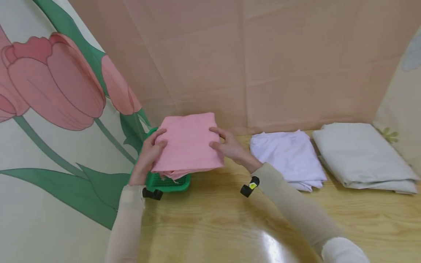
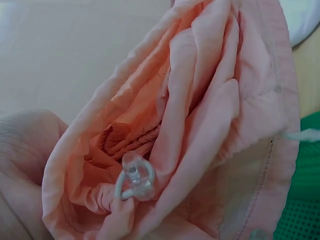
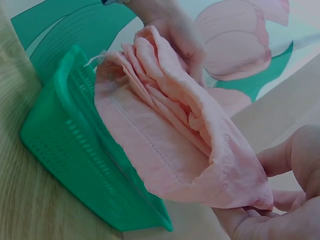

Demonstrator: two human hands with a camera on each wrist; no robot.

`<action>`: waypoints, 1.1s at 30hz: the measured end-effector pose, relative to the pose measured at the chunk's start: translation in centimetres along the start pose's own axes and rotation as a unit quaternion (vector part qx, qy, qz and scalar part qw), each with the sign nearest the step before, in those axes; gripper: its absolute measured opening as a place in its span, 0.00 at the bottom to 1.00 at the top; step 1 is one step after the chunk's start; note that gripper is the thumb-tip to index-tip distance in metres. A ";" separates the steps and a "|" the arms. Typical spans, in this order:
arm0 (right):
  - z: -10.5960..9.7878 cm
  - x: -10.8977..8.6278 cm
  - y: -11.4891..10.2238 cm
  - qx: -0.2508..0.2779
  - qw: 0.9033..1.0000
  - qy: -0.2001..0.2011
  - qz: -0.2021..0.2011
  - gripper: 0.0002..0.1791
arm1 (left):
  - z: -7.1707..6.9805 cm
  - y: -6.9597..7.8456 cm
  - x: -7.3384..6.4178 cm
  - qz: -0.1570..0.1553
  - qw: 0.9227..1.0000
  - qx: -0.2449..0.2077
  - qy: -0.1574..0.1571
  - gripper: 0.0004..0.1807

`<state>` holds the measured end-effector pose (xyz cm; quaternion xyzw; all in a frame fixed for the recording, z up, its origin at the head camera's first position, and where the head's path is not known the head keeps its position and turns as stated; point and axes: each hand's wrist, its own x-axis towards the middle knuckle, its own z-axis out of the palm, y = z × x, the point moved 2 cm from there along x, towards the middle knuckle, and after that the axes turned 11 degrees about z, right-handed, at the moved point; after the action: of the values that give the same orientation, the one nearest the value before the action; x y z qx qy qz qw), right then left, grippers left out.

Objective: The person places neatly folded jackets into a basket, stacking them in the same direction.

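Both hands hold up a folded pink cloth (image 1: 189,142) above a green plastic basket (image 1: 171,184). The left hand (image 1: 149,151) grips its left edge, thumb on top. On the opposite edge, the right hand (image 1: 228,146) pinches it between thumb and fingers. From the left wrist, the cloth's underside (image 2: 200,115) shows loose, bunched layers inside a gathered edge. A clear plastic toggle (image 2: 137,177) and a white cord (image 2: 302,135) hang there. Seen from the right wrist, the slotted basket wall (image 3: 85,155) stands close under the cloth.
On the wooden table (image 1: 204,223), a folded pale lilac cloth (image 1: 286,157) lies right of the basket. Beyond it lies a larger folded grey-white cloth (image 1: 361,155). A tulip-print wall hanging (image 1: 49,153) borders the left side, and a plain pinkish-brown sheet (image 1: 263,65) hangs behind.
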<state>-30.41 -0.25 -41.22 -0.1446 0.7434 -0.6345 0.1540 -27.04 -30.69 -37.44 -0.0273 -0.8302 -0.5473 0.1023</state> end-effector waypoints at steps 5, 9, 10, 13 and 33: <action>1.3 0.4 -0.4 -0.002 1.000 -0.016 0.018 0.36 | -1.2 -0.5 -0.3 -0.016 1.000 -0.003 0.026 0.29; 2.3 0.7 -0.7 -0.007 1.000 -0.025 0.016 0.36 | -2.2 -0.9 -0.5 -0.021 0.999 0.004 0.041 0.30; 2.5 0.8 -0.7 -0.008 0.999 -0.028 0.013 0.36 | -2.4 -1.0 -0.5 -0.021 0.999 0.006 0.043 0.30; 3.2 1.2 -0.8 -0.011 0.999 -0.033 0.006 0.36 | -3.1 -1.3 -0.6 -0.024 0.999 0.015 0.046 0.30; 8.0 3.4 0.1 -0.013 0.998 -0.057 0.019 0.37 | -6.7 -3.6 -0.9 -0.056 0.996 0.040 0.058 0.31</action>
<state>-30.21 -8.77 -42.62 -0.1680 0.7444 -0.6124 0.2065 -25.76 -38.16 -38.35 0.0556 -0.8441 -0.5195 0.1204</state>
